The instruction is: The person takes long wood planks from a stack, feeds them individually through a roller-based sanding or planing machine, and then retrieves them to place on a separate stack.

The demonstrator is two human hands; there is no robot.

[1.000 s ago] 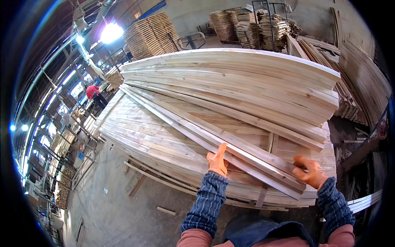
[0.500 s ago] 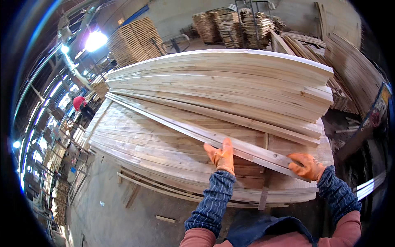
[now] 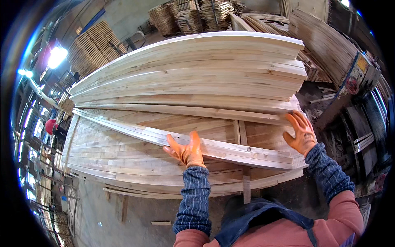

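A few long pale wooden boards (image 3: 263, 155) lie together at a slant over a broad layer of planks (image 3: 119, 142). My left hand (image 3: 187, 152), in an orange glove, rests against their near edge with fingers spread. Off the boards' right end, my right hand (image 3: 301, 133) is raised in its orange glove, fingers apart and holding nothing. Its fingertips are nearest the right end of a single plank (image 3: 230, 113) lying along the foot of a tall stack of boards (image 3: 193, 78). Thin cross strips (image 3: 246, 185) show under the slanting boards.
Behind the stack stand piles of short slats (image 3: 96, 47) and more timber bundles (image 3: 197, 16). Long boards lean at the far right (image 3: 321, 43), beside dark machinery (image 3: 354, 127). A person in red (image 3: 51, 126) bends at the far left. A wood offcut (image 3: 161, 223) lies on the floor.
My right hand has let go of the slanting boards' end and moved up and away, opening. The boards now lie lower on the plank layer. The whole view has shifted.
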